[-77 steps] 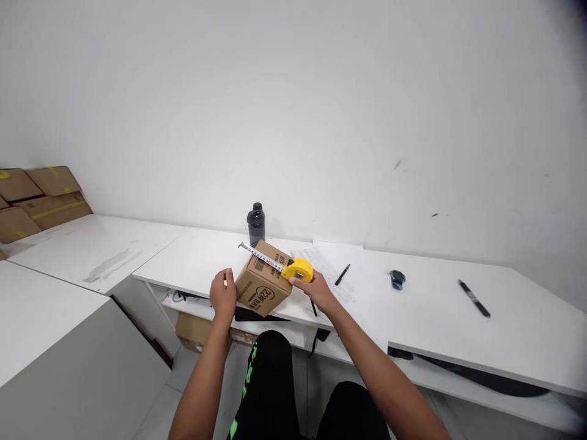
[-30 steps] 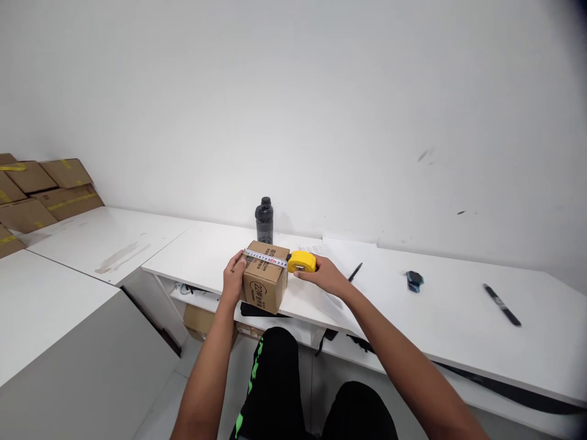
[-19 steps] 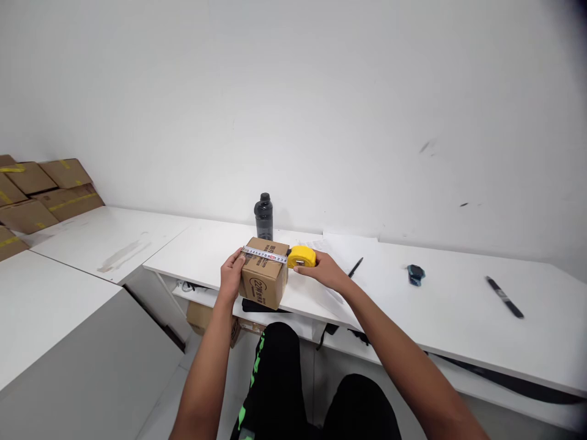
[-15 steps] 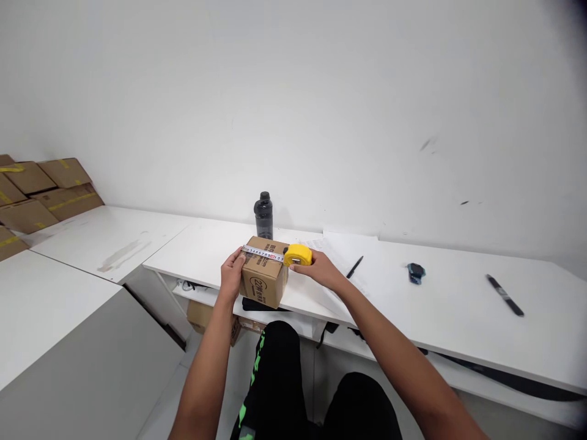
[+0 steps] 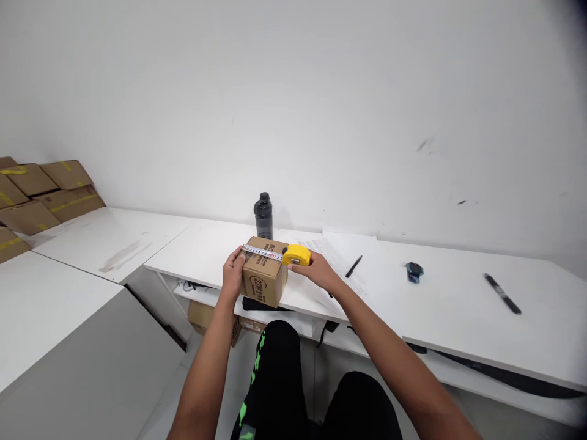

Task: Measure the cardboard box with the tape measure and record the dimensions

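A small brown cardboard box (image 5: 262, 284) with dark print is tilted at the table's front edge. My left hand (image 5: 233, 272) grips its left side, the thumb near the end of the tape. Across the box's top lies the white blade (image 5: 262, 252) of a tape measure, its numbers facing up. The yellow case of the tape measure (image 5: 297, 254) sits at the box's right edge, and my right hand (image 5: 316, 270) is closed around it. Some of the right fingers are hidden behind the case.
Behind the box stands a dark bottle (image 5: 263, 215). Printed paper (image 5: 323, 247) and a black pen (image 5: 354, 266) lie to the right. Farther right are a dark watch-like item (image 5: 414, 271) and a marker (image 5: 502, 293). Cardboard boxes (image 5: 68, 189) are stacked far left. A shelf (image 5: 302, 324) runs beneath the tabletop.
My right hand and the tape measure case have shifted very slightly left. The box and my left hand stay almost where they were; the view has turned a little.
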Demonstrator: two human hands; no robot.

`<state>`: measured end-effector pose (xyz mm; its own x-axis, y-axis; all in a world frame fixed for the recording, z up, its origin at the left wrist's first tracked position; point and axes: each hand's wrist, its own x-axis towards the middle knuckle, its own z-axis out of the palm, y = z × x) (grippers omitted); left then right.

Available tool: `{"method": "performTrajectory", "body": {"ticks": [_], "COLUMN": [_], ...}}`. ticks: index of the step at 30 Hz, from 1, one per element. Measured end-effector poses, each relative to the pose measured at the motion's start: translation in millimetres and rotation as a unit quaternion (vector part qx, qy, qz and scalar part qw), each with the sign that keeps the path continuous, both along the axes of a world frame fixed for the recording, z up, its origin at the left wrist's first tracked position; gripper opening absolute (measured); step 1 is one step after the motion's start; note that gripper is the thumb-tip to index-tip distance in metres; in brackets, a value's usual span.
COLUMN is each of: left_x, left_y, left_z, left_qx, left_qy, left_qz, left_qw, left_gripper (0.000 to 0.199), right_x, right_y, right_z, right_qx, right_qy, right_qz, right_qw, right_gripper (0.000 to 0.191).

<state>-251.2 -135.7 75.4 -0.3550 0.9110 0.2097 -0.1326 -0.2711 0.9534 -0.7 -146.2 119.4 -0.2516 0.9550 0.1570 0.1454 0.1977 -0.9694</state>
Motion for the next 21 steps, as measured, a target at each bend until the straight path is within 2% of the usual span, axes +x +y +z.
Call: {"method": "performTrajectory", "body": {"ticks": [3, 7, 11, 13, 16, 18, 19, 20, 21], "left_x": [3.5, 4.5, 3.8, 12.2, 42.6, 70.1, 84.2, 97.9, 110.9], "left_y": [-1.6, 0.8, 4.8, -2.0, -32.1, -62.3, -77.9, -92.4, -105.0], "left_z": [-0.2, 2.3, 13.1, 18.9, 18.9, 10.9, 5.1, -1.0, -6.9], "left_qx": [0.012, 0.018, 0.002, 0.001, 0.033, 0.053, 0.043, 0.023, -0.016], "left_qy": [-0.003, -0.005, 0.0, 0.032, 0.151, 0.163, 0.141, 0.11, 0.092], "left_qz": [0.015, 0.03, 0.069, 0.092, 0.179, 0.215, 0.195, 0.149, 0.064], "left_qw": [1.0, 0.999, 0.998, 0.995, 0.972, 0.962, 0.97, 0.982, 0.994], "left_gripper": [0.052, 0.054, 0.059, 0.068, 0.075, 0.07, 0.066, 0.061, 0.057], "right_x": [-6.7, -20.6, -32.4, -34.5, -32.1, -28.6, -27.0, -25.9, -25.3], "right_y": [-14.0, -57.4, -97.8, -109.8, -120.1, -123.9, -125.0, -125.7, -125.9], "right_z": [-6.1, -19.4, -49.1, -67.3, -88.5, -95.3, -96.8, -97.6, -98.3], "right_qx": [0.045, 0.099, 0.105, 0.094, 0.081, 0.066, 0.056, 0.044, 0.034], "right_qy": [0.011, 0.04, 0.104, 0.128, 0.153, 0.175, 0.189, 0.204, 0.22], "right_qz": [-0.054, -0.149, -0.168, -0.16, -0.181, -0.232, -0.257, -0.276, -0.287], "right_qw": [0.997, 0.983, 0.975, 0.974, 0.968, 0.954, 0.946, 0.938, 0.932], "right_gripper": [0.051, 0.056, 0.051, 0.05, 0.05, 0.055, 0.059, 0.062, 0.063]}}
